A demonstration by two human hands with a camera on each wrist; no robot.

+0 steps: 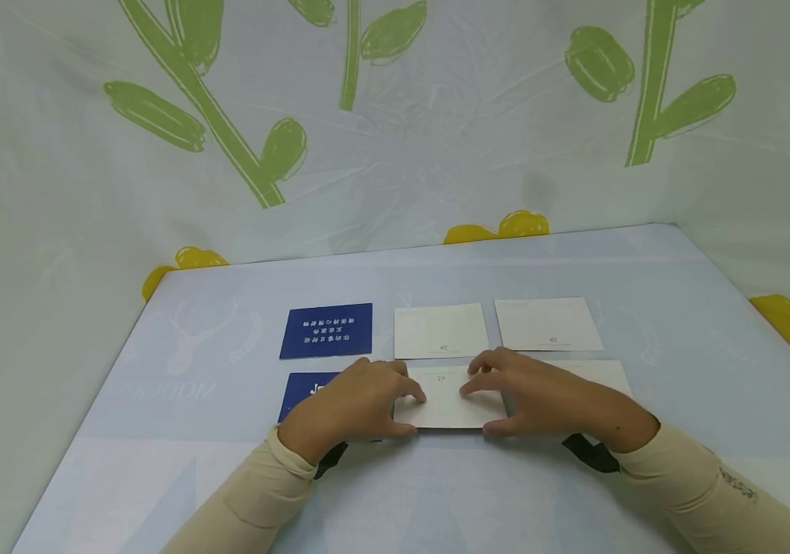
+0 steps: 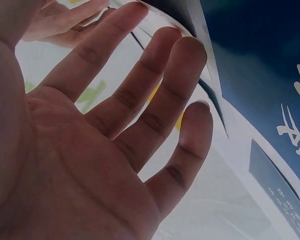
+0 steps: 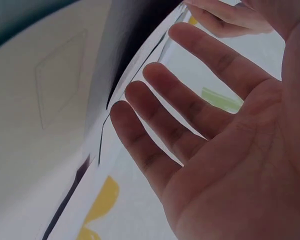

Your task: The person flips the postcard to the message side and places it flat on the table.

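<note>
On the pale table (image 1: pixel 464 500), left hand (image 1: pixel 360 402) and right hand (image 1: pixel 536 396) contact the white card (image 1: pixel 445 408) at 9 and 3 o'clock, unclenched. Apparent step: alignment; next probably requires even fingertip pressure.

On counter (image 1: pixel 450 492), five cards (image 1: pixel 441 331) are set at 9, 10, 12, 2, 3 o'clock from front-centre card (image 1: pixel 445 404).

Near blue card (image 1: pixel 296 392) — partly behind the left hand (image 1: pixel 360 396).
</note>
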